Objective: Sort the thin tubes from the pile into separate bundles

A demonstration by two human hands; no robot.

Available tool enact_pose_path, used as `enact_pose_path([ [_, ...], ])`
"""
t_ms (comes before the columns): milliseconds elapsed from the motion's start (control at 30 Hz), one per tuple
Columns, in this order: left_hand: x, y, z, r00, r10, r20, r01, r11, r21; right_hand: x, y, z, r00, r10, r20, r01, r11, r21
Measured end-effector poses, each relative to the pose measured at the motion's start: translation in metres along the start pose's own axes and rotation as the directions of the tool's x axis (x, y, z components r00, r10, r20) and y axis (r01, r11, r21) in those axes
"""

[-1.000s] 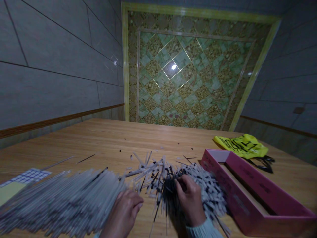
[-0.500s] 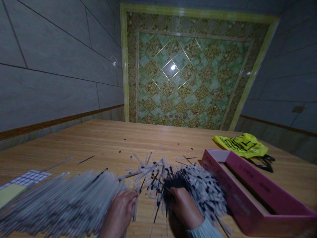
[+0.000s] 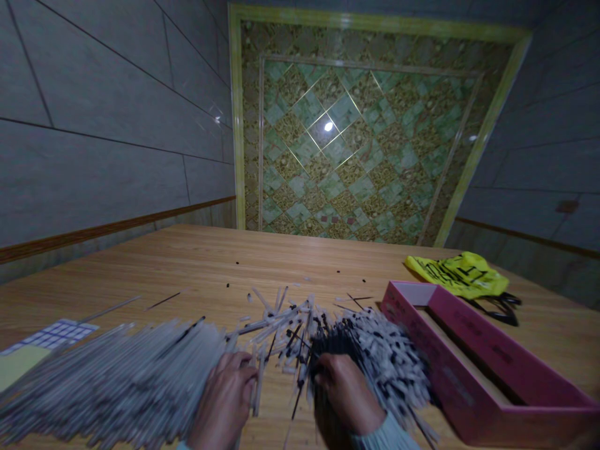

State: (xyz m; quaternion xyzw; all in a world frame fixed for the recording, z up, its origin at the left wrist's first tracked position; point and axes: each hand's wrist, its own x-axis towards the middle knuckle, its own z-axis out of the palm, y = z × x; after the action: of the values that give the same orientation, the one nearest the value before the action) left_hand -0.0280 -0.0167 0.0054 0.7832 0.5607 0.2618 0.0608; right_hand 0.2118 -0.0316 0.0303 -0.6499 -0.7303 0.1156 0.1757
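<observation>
My left hand (image 3: 225,397) rests at the right end of a wide pile of long translucent tubes (image 3: 126,381), its fingers curled and closed. Whatever lies between those fingertips is hidden. My right hand (image 3: 349,387) is closed too, with its fingertips down against a bunch of thin black sticks (image 3: 335,344). I cannot make out what it pinches. Right of it lies a heap of white tubes with black ends (image 3: 394,353). Short tube pieces and loose black sticks (image 3: 294,337) are scattered between and beyond the two hands.
A long open pink box (image 3: 450,369) stands at the right of the wooden table (image 3: 187,262). Behind it lies a yellow bag with black print (image 3: 459,275). At the left edge are a blue-checked sheet (image 3: 60,333) and a pale yellow one (image 3: 21,365).
My left hand has shifted slightly, its fingers drawing back a little to the left. The right hand stays at the black sticks, nearly unmoved.
</observation>
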Motion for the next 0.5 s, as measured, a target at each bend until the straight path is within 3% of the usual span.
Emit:
enact_pose_path([
  [267, 0.000, 0.004, 0.000, 0.997, -0.066, 0.044, 0.062, 0.995, 0.082, 0.003, -0.007, -0.002, 0.996, 0.031, -0.079, -0.019, 0.989, 0.148],
  [500, 0.001, -0.001, 0.000, 0.998, -0.063, -0.011, 0.064, 0.995, 0.075, 0.025, 0.045, -0.041, 0.945, 0.196, -0.262, -0.180, 0.980, 0.084],
])
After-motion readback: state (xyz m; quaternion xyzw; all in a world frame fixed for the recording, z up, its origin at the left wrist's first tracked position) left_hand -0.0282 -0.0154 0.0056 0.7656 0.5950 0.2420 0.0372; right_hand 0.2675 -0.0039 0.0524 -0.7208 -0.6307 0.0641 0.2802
